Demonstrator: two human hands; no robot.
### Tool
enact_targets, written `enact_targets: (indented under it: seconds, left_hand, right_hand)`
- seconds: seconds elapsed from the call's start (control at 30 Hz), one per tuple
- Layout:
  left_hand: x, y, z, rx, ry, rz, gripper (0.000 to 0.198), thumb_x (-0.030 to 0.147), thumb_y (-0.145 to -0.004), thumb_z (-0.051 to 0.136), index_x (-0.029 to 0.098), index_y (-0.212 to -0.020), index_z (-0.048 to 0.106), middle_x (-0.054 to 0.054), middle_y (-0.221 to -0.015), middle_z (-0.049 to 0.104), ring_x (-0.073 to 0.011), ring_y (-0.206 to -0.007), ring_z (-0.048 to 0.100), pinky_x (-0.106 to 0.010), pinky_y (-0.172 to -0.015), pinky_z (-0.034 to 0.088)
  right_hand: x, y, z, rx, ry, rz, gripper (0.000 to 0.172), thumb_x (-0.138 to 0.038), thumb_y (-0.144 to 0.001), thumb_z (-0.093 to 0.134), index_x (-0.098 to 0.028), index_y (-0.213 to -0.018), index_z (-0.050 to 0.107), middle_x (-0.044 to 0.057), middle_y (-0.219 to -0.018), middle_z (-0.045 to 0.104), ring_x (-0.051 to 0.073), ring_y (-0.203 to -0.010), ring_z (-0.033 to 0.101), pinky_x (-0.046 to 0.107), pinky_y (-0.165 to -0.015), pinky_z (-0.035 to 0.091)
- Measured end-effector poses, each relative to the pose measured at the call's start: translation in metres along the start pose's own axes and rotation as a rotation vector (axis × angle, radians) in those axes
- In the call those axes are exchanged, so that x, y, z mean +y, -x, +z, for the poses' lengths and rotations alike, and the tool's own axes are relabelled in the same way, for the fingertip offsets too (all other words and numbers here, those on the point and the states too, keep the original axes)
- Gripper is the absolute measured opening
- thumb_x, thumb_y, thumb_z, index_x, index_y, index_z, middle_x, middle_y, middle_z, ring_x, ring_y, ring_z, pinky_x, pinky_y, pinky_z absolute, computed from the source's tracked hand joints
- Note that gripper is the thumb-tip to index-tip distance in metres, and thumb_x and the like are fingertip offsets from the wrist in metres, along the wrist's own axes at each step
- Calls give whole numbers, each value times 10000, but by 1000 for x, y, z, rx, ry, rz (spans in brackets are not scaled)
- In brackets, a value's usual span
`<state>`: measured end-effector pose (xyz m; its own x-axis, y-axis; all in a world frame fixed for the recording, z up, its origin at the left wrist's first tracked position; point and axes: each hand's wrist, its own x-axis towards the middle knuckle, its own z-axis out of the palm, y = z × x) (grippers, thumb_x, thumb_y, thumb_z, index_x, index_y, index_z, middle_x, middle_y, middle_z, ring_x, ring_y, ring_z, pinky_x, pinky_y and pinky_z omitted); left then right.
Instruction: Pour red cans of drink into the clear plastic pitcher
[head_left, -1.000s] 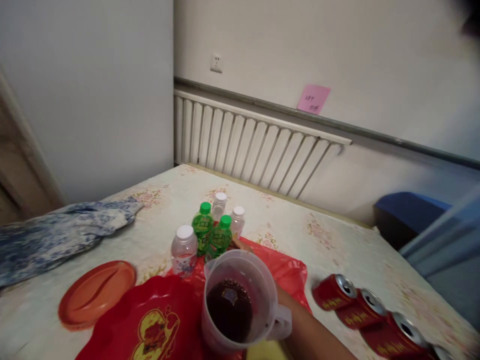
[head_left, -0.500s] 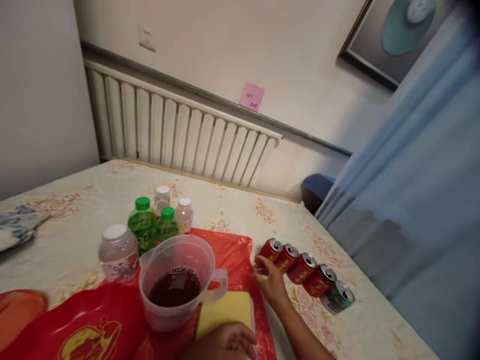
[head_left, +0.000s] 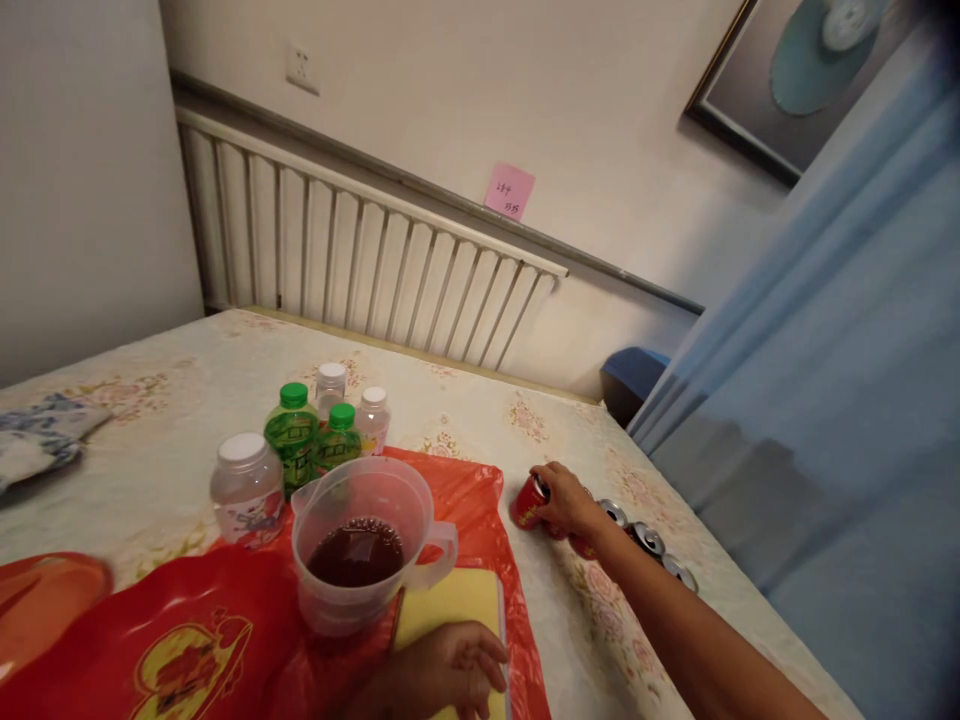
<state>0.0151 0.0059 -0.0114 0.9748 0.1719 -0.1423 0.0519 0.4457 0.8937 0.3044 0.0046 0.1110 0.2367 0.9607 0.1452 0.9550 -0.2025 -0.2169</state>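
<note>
My right hand (head_left: pixel 568 500) has its fingers curled around the upper part of a red soda can (head_left: pixel 529 505), the leftmost in a row. That can stands upright on the flowered tablecloth, and my hand and forearm hide much of the red cans beside it. My left hand (head_left: pixel 459 668) rests over a yellow notebook (head_left: pixel 450 596), loosely curled, fingertips apart, with nothing visible in it. Close to it stands a clear plastic measuring jug (head_left: pixel 352 600) part-filled with dark brown liquid, its handle pointing right.
Several bottles stand behind the jug, among them a green-capped bottle (head_left: pixel 292 435) and a white-capped jar (head_left: pixel 247 495). A red tray (head_left: pixel 247 590) and an orange dish (head_left: pixel 60 590) lie left. Red plastic sheeting (head_left: pixel 465 490) is under the jug. Opened can tops (head_left: pixel 646 540) show at right.
My right hand has moved up and right from beside the can row onto the leftmost red can, closing around its top. My left hand stays over the notebook.
</note>
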Motion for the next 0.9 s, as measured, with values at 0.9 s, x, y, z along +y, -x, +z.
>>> enact_targets:
  seconds: [0.9]
  left_hand:
    - [12, 5, 8, 20, 23, -9, 427, 185, -597, 643, 151, -1022, 635, -31, -901, 675, -111, -637, 599, -262, -623, 474]
  right_hand:
    - [-8, 77, 87, 303, -861, 388, 534, -285, -543, 806, -157, -1032, 633, 103, -977, 746, 325, -940, 687, 460, -872, 530]
